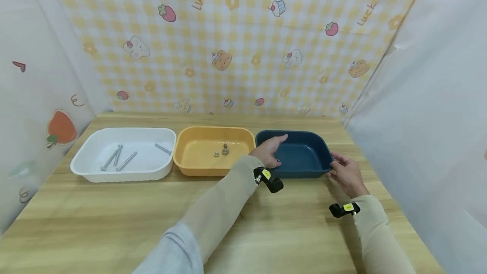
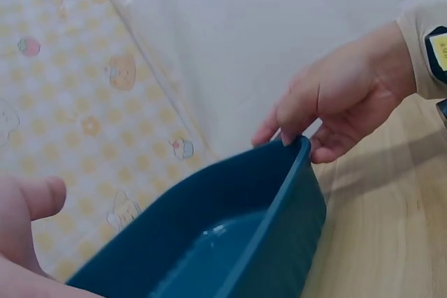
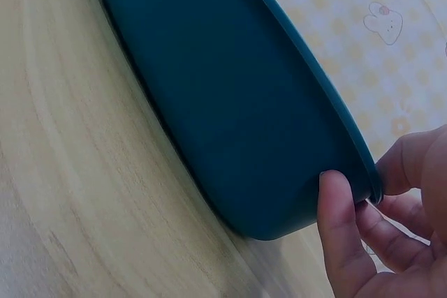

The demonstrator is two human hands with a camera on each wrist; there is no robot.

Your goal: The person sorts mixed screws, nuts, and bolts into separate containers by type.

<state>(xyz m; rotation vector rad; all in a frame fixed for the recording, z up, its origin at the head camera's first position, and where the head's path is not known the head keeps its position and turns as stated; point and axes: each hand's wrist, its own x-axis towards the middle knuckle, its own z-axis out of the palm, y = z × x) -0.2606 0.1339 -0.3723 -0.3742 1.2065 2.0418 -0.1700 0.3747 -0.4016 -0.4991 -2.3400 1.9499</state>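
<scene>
A dark blue plastic tray (image 1: pixel 304 174) sits on the table at the right of a row of three. My right hand (image 1: pixel 345 174) pinches its right end, with the fingers at the rim and outer wall in the right wrist view. Over the tray's left end lies my left hand (image 1: pixel 268 152). Its thumb (image 2: pixel 45 197) stands apart from the tray in the left wrist view; the other fingers are partly hidden there. Nothing shows inside the blue tray.
A yellow tray (image 1: pixel 201 172) with several small metal nuts (image 1: pixel 225 151) adjoins the blue one on the left. Farther left, a white tray (image 1: pixel 129 176) holds several long bolts (image 1: pixel 127 161). A patterned cloth (image 1: pixel 228 33) hangs behind; a white sheet (image 1: pixel 430 96) hangs on the right.
</scene>
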